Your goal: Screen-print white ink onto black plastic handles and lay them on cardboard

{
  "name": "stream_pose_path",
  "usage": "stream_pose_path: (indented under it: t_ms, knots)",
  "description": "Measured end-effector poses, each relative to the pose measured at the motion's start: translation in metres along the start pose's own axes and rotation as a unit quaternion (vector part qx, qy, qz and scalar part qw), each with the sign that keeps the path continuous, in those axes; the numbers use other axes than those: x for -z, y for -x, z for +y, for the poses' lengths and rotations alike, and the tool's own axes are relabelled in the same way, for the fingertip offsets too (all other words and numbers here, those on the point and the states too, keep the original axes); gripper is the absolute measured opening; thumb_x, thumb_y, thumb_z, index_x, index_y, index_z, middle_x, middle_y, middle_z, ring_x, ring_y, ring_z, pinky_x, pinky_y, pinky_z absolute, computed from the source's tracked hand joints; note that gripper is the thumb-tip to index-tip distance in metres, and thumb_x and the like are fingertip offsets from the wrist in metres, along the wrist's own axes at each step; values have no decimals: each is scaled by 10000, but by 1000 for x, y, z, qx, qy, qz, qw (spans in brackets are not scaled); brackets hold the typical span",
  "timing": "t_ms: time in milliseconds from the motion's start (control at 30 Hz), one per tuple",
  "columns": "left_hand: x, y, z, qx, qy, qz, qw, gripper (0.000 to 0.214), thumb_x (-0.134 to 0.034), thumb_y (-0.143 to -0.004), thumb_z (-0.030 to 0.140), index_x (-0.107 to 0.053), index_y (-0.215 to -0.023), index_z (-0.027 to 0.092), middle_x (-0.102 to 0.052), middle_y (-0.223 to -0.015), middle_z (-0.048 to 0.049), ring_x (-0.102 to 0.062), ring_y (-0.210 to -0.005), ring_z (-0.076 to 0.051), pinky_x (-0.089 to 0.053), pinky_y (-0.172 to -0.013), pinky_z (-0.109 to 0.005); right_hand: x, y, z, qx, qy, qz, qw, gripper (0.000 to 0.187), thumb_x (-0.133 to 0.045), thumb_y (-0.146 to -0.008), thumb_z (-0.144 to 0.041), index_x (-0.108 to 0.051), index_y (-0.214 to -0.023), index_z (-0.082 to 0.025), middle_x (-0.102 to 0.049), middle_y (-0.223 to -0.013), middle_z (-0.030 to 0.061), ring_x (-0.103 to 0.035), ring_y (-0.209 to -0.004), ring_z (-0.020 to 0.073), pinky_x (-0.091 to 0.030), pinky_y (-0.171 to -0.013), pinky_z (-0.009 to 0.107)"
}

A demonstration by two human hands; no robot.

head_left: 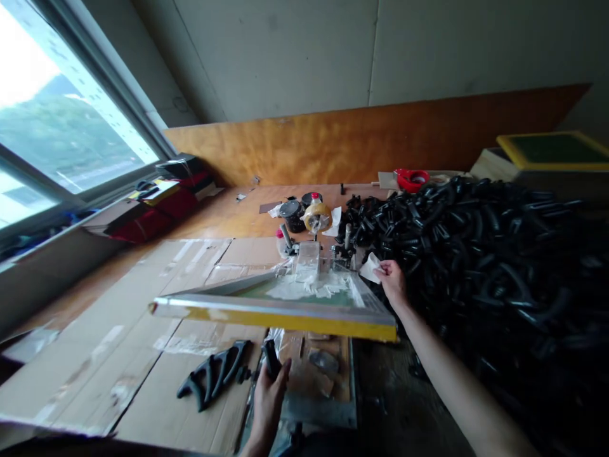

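Note:
A yellow-framed printing screen (pixel 285 316) is raised at an angle over a printing bed (pixel 328 412), with white ink (pixel 309 287) smeared on its mesh. My left hand (pixel 267 401) is closed around a black curved plastic part (pixel 271 358) under the screen's front edge. Several similar black parts (pixel 214 374) lie just left of it on cardboard. My right hand (pixel 392 280) pinches a white rag or paper (pixel 370 268) at the screen's far right corner.
A large heap of black curved parts (pixel 485 241) fills the right side. Ink tins and a roll of tape (pixel 316 217) stand behind the screen. A red tape dispenser (pixel 410 179), another yellow frame (pixel 554 149) and a window (pixel 57 133) border the cardboard-covered bench (pixel 118 330).

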State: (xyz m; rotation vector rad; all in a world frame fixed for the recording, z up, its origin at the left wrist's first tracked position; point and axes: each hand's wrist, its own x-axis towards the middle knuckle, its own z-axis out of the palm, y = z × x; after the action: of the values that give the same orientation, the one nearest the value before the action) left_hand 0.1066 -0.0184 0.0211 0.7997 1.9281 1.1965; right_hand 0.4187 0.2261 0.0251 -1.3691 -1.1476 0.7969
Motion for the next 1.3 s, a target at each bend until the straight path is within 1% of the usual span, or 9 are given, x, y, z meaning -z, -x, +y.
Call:
stream_pose_path:
  t_ms: [133, 300, 433, 533, 633, 833, 1000, 1133, 1300]
  knots:
    - [2, 8, 35, -56, 99, -61, 992, 360, -777, -664, 484, -634, -805, 186, -604, -690, 9, -547, -618, -146, -452, -608, -260, 10, 92, -32, -17, 86, -94, 992, 189, -652, -637, -295, -683, -806, -218, -667, -844, 49, -623, -777, 230, -500, -723, 365]
    - [-8, 21, 84, -108, 162, -186, 963, 326, -759, -718, 407, -713, -962, 196, -705, -984, -71, -621, -910, -211, -470, -836, -322, -27, 180, -89, -23, 32, -283, 958, 262, -629, -706, -204, -727, -945, -247, -701, -950, 33, -647, -873, 204, -489, -814, 343]
    - [-7, 23, 89, -85, 236, -236, 939, 304, -777, -708, 366, -696, -921, 164, -705, -951, -71, -625, -880, -190, -464, -820, -307, -58, 211, -116, -85, -93, -265, 956, 263, -732, -666, -245, -676, -923, -241, -712, -859, 0, -656, -811, 180, -501, -764, 311]
    - [-2, 20, 81, -56, 293, -227, 927, 248, -778, -713, 337, -662, -841, 160, -671, -830, -22, -589, -759, -131, -441, -744, -257, -72, 223, -121, -116, -125, -196, 966, 232, -803, -599, -279, -675, -784, -221, -696, -756, -6, -634, -724, 167, -492, -703, 291]
    - [2, 16, 76, -15, 362, -233, 903, 244, -793, -695, 307, -617, -787, 166, -619, -738, 22, -530, -657, -89, -408, -680, -229, -82, 236, -121, -159, -168, -147, 962, 262, -817, -613, -342, -719, -818, -213, -725, -810, 19, -644, -768, 177, -494, -749, 306]
    - [1, 11, 78, 45, 449, -248, 857, 329, -824, -631, 287, -523, -688, 166, -557, -678, 44, -513, -638, -78, -401, -677, -220, -103, 255, -131, -193, -252, -125, 940, 313, -799, -662, -417, -749, -898, -218, -748, -937, 47, -662, -872, 199, -499, -838, 336]
    - [3, -2, 82, -22, 415, -209, 885, 324, -811, -657, 284, -510, -693, 169, -525, -686, 50, -476, -625, -68, -389, -662, -212, -119, 244, -140, -178, -186, -93, 962, 373, -802, -628, -468, -740, -878, -198, -730, -823, 30, -634, -715, 163, -493, -658, 276]
    - [15, -21, 99, -110, 383, -143, 906, 284, -800, -683, 315, -562, -740, 171, -528, -729, 45, -500, -678, -76, -409, -724, -219, -127, 223, -151, -109, -149, -55, 981, 361, -775, -648, -480, -717, -857, -191, -694, -749, 6, -600, -660, 145, -464, -610, 255]
    - [34, -47, 144, -240, 412, -78, 876, 386, -774, -725, 373, -620, -1041, 211, -611, -960, -2, -603, -922, -135, -448, -886, -280, -131, 196, -163, -32, -151, -11, 988, 336, -759, -663, -462, -698, -843, -185, -689, -764, 6, -601, -698, 151, -464, -659, 271]
